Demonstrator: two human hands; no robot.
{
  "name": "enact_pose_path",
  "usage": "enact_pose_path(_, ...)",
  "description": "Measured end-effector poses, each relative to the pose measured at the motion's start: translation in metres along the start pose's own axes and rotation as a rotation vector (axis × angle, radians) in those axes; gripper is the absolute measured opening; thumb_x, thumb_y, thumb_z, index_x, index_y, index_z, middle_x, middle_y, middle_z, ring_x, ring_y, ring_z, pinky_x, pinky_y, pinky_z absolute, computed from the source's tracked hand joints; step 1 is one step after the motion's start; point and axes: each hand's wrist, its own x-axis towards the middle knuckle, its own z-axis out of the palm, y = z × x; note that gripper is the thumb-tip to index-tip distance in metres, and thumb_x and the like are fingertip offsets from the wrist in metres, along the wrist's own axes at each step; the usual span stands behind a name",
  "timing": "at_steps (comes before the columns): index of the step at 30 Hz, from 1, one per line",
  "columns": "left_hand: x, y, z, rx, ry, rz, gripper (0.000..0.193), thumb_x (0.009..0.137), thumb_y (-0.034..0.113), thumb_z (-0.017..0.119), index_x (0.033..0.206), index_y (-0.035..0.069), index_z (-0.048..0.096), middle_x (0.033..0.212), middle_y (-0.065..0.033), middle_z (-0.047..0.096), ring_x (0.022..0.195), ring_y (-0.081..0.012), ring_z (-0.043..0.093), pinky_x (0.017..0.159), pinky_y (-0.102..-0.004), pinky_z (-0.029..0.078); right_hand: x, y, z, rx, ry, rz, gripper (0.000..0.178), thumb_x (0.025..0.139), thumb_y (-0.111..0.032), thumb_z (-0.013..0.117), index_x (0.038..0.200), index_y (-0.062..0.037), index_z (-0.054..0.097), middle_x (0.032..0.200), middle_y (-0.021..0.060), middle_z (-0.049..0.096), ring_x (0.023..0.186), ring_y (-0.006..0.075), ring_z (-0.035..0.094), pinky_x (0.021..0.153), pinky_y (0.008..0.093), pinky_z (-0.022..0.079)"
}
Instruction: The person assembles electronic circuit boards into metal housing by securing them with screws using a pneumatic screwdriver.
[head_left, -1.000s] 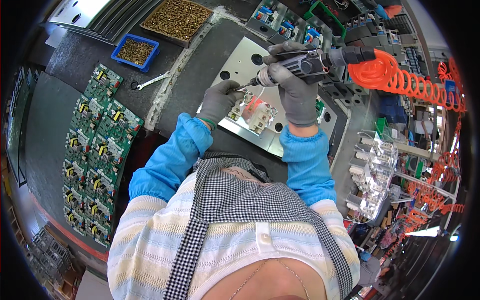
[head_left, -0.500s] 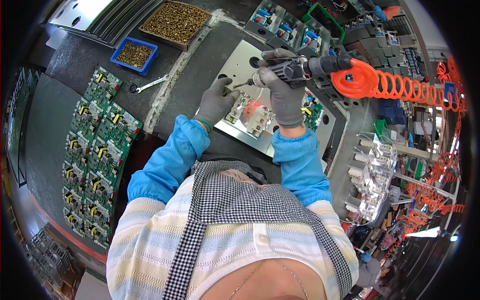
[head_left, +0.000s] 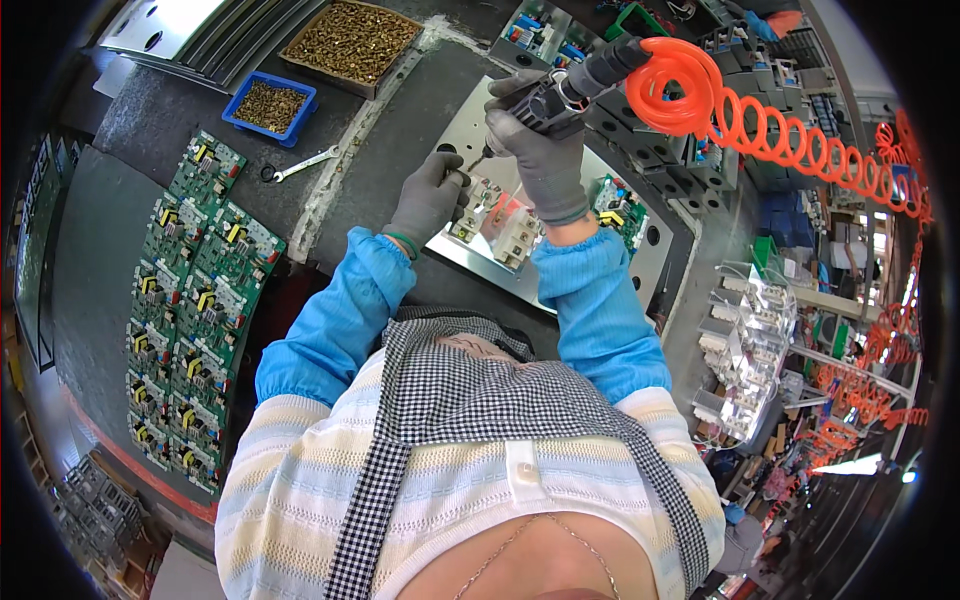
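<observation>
My right hand [head_left: 545, 165], gloved in grey, is wrapped round a black and silver power screwdriver [head_left: 560, 100], which is tilted with its bit pointing down and left. The bit's tip is close to the fingertips of my gloved left hand [head_left: 430, 198]. Those fingers are curled together; what they hold, if anything, is too small to make out. Under both hands lies a silver metal plate [head_left: 470, 128] with round holes. White terminal blocks [head_left: 516, 238] are on its near part, and a green circuit board [head_left: 620, 212] is to their right, partly behind my right wrist.
An orange coiled hose [head_left: 740, 115] runs rightward from the screwdriver. At the back left are a blue tray [head_left: 285, 138] and a brown box [head_left: 372, 92] of brass fasteners. A wrench [head_left: 308, 166] lies near several green circuit boards [head_left: 205, 300]. White parts [head_left: 745, 350] are stacked at right.
My right hand has shifted left with the screwdriver, which now tilts more steeply; the hose moved along with it. My left hand has barely moved and stays by the bit's tip.
</observation>
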Motion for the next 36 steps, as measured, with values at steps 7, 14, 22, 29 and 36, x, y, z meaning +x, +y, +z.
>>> enact_pose_path(7,-0.002,0.015,-0.004,-0.140,-0.074,-0.102,0.024,0.103,0.020,0.061,0.122,0.006,0.063,0.089,-0.0032,0.065,0.061,-0.0096,0.057,0.052,-0.0245,0.048,0.002,-0.002,-0.005,-0.040,-0.020,0.025,0.034,0.083,-0.001,0.075,0.114,-0.0058,0.062,0.101,0.0056,0.070,0.075,0.0089,0.064,0.062,0.0242,0.053)
enact_pose_path(14,0.009,-0.001,-0.023,-0.563,-0.162,-0.056,0.037,0.104,0.017,0.055,0.135,-0.003,0.058,0.103,-0.0054,0.064,0.081,-0.0114,0.058,0.067,-0.0263,0.049,-0.005,-0.057,0.008,0.170,-0.026,-0.173,0.026,0.086,0.005,0.069,0.111,0.0001,0.064,0.094,0.0100,0.068,0.067,0.0146,0.062,0.057,0.0286,0.050)
enact_pose_path(22,0.013,-0.006,-0.034,-0.569,-0.291,-0.090,0.034,0.105,0.011,0.052,0.135,-0.002,0.059,0.103,-0.0060,0.066,0.080,-0.0101,0.059,0.070,-0.0242,0.051,-0.024,-0.039,0.001,0.129,0.208,-0.168,0.041,0.085,0.003,0.071,0.122,-0.0044,0.056,0.108,0.0102,0.069,0.098,0.0195,0.069,0.089,0.0355,0.057)
enact_pose_path(29,0.005,0.004,-0.032,-0.446,-0.267,-0.091,0.036,0.106,0.011,0.053,0.140,-0.001,0.054,0.110,-0.0059,0.065,0.084,-0.0098,0.059,0.068,-0.0240,0.049,-0.025,-0.039,-0.001,0.129,0.320,-0.122,0.029,0.089,0.001,0.066,0.117,-0.0004,0.059,0.107,0.0127,0.067,0.093,0.0247,0.070,0.085,0.0368,0.060)
enact_pose_path(36,0.004,0.006,-0.030,-0.459,-0.284,-0.080,0.044,0.105,0.008,0.056,0.148,0.000,0.048,0.125,-0.0111,0.067,0.087,-0.0088,0.061,0.068,-0.0212,0.050,-0.022,-0.022,-0.019,0.196,0.444,-0.168,0.027,0.091,-0.002,0.068,0.117,-0.0012,0.060,0.104,0.0124,0.068,0.091,0.0230,0.070,0.085,0.0364,0.059)
